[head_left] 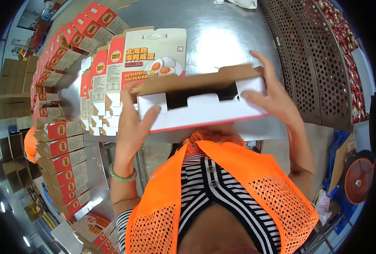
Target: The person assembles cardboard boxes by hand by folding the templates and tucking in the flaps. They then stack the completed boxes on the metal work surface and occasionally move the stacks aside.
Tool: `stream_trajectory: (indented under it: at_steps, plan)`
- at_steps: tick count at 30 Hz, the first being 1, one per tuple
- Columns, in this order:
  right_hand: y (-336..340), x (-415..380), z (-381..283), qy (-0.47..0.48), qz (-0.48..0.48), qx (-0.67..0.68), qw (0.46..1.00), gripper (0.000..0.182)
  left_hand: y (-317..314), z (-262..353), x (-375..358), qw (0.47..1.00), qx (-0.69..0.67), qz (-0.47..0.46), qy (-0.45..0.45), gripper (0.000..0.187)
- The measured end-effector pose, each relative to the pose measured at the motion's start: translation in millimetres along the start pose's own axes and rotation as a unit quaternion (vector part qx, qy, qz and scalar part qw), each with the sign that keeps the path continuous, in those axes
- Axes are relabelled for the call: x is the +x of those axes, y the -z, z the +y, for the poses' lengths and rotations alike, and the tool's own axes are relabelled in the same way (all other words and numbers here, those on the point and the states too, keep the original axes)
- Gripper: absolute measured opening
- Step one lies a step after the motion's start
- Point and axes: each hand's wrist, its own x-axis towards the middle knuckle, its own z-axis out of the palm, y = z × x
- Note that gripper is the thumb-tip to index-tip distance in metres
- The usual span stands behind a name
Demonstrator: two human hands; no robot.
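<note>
A partly folded cardboard box (205, 112), white inside with a red lower edge, is held level in front of my chest. Its near side has flaps turned inward around a dark opening, and a brown flap stands along the far side. My left hand (135, 120) grips its left end, thumb on the white corner flap. At the right end, my right hand (275, 95) has its thumb on the other corner flap, with the index finger raised. Flat printed cartons (154, 51) showing egg pictures lie stacked on the metal table just beyond my left hand.
Rows of red and white boxes (63, 148) line the left side of the metal table (167, 17). Perforated metal crates (300, 63) stand at the right, beside a bin of shiny red packets (342, 38). An orange-clad person (30, 145) is at the far left.
</note>
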Motion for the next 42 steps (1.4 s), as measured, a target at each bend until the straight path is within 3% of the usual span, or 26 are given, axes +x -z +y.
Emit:
stream_trajectory:
  at_steps: [2, 3, 4, 6, 7, 8, 9, 11, 14, 15, 20, 22, 24, 25, 26, 28, 29, 30, 31, 32, 34, 36, 38, 39, 41, 42]
  plan:
    - [-7.0, 0.8, -5.9, 0.045, 0.0, -0.037, 0.998, 0.072, 2.1, -2.2, 1.6, 0.965, 0.222, -0.107, -0.091, 0.066]
    - [-5.3, 1.4, -7.3, 0.022, -0.011, -0.065, 0.998, 0.075, -0.3, 3.5, -0.6, 0.963, 0.238, -0.082, -0.095, 0.062]
    - [-4.6, 1.1, -7.8, -0.002, -0.022, -0.093, 0.995, 0.078, -0.3, 2.6, -0.7, 0.963, 0.238, -0.082, -0.091, 0.062]
    - [-6.9, 2.4, -8.3, 0.013, -0.012, -0.121, 0.993, 0.072, -0.1, 1.0, 7.2, 0.949, 0.244, -0.024, -0.199, 0.055]
    - [-10.5, 1.9, -8.9, 0.068, 0.005, -0.054, 0.996, 0.061, -2.2, -7.8, 10.9, 0.947, 0.175, 0.043, -0.265, 0.038]
    - [-12.9, 3.8, -8.7, 0.123, 0.022, 0.012, 0.992, 0.051, -2.2, -13.7, 14.2, 0.946, 0.176, 0.045, -0.27, 0.038]
    - [-12.1, 6.4, -4.9, 0.124, 0.024, 0.011, 0.992, 0.051, -1.1, -19.4, 15.4, 0.95, 0.108, 0.051, -0.289, 0.031]
    - [-7.0, 11.9, 8.0, 0.11, -0.05, 0.264, 0.957, 0.033, 4.4, -22.7, 16.7, 0.954, 0.043, 0.056, -0.292, 0.021]
    - [-3.4, 18.1, 16.9, 0.121, -0.066, 0.214, 0.967, 0.027, 4.3, -22.1, 27.6, 0.944, 0.048, -0.046, -0.322, 0.018]
    - [-5.8, 15.9, 10.4, 0.097, -0.043, 0.093, 0.99, 0.032, 4.2, -21.9, 39.9, 0.91, 0.114, -0.084, -0.39, 0.018]
    - [-5.6, 21.4, -26.9, 0.08, -0.039, -0.082, 0.993, 0.037, 2.7, 10.1, 44.1, 0.933, 0.221, -0.126, -0.255, 0.04]
    - [-7.0, 22.2, -30.3, 0.059, -0.066, -0.105, 0.991, 0.038, -3.0, 24.6, 44.0, 0.899, 0.353, -0.184, -0.18, 0.038]
    - [-12.5, 24.4, -33.7, 0.043, -0.056, -0.302, 0.951, 0.037, -8.8, 35.8, 49.3, 0.88, 0.397, -0.224, -0.131, 0.043]
    - [-10.7, 24.9, -32.4, 0.042, -0.053, -0.301, 0.951, 0.037, -10.7, 38.9, 52.7, 0.856, 0.44, -0.26, -0.076, 0.049]
    - [-7.9, 26.3, -30.7, 0.044, -0.07, -0.274, 0.958, 0.041, -6.8, 26.7, 57.4, 0.855, 0.441, -0.26, -0.079, 0.049]
    - [-1.0, 31.9, -22.5, 0.048, -0.083, -0.246, 0.964, 0.044, 8.0, -9.8, 68.8, 0.898, 0.224, -0.268, -0.267, 0.076]
    - [1.2, 35.3, -11.9, 0.073, -0.056, -0.106, 0.99, 0.048, 11.1, -8.3, 66.6, 0.897, 0.226, -0.269, -0.268, 0.076]
    - [1.3, 36.4, 0.4, 0.096, -0.029, 0.037, 0.994, 0.052, 15.5, -6.1, 58.3, 0.958, 0.043, -0.209, -0.19, 0.087]
    - [-2.8, 32.7, 15.6, 0.037, -0.02, 0.287, 0.957, 0.055, 19.8, -5.7, 47.5, 0.975, -0.142, -0.138, -0.101, 0.099]
    - [-11.4, 27.9, 27.3, 0.035, -0.023, 0.29, 0.956, 0.055, 22.5, -14.7, 35.6, 0.976, -0.141, -0.137, -0.098, 0.099]
    - [-32.3, 18.0, 51.7, 0.068, 0.1, 0.33, 0.936, 0.093, 21.8, -51.1, 13.2, 0.96, 0.046, -0.157, -0.229, 0.134]
    - [-60.4, 6.5, 114.8, 0.057, 0.096, 0.258, 0.96, 0.094, 8.4, -67.8, 1.9, 0.965, -0.024, -0.174, -0.196, 0.138]
    - [-74.7, -1.9, 127.2, -0.079, 0.02, 0.368, 0.926, 0.087, -4.6, -70.5, -6.4, 0.97, -0.094, -0.063, -0.215, 0.13]
    - [-72.5, -6.9, 128.5, -0.077, 0.02, 0.363, 0.928, 0.087, -5.2, -65.1, -0.5, 0.948, 0.045, -0.033, -0.313, 0.112]
    - [-71.0, -12.5, 114.0, 0.017, 0.063, 0.356, 0.932, 0.077, -10.2, -69.6, 5.5, 0.946, 0.058, 0.004, -0.319, 0.103]
    - [-66.8, -8.0, 101.8, -0.119, 0.199, 0.426, 0.874, 0.089, -10.3, -70.6, 8.3, 0.944, 0.075, 0.038, -0.32, 0.095]
